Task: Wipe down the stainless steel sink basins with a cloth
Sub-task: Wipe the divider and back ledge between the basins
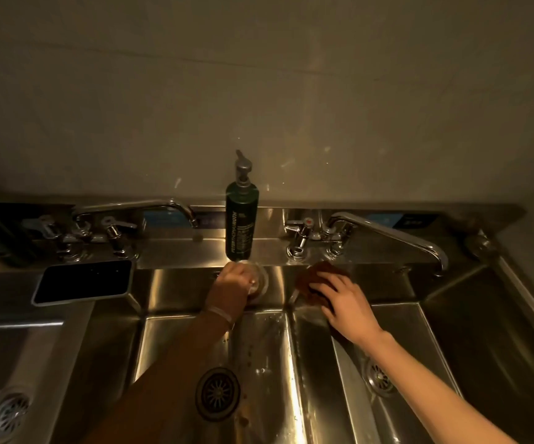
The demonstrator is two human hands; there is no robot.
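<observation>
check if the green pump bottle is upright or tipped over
Upright: the green pump bottle stands on the sink's back ledge, pump head on top.

— How's the light?
— Dim and amber. The left hand [230,286] sits in shadow, and the right hand [345,302] on the cloth [305,283] is lit brighter.
— Any glare?
— Bright streaks on the sink [278,347] steel just below both grips, and glints on the glass [261,278] the left hand holds.
— The edges?
— Far from the grips they bow, darken and go soft.
</observation>
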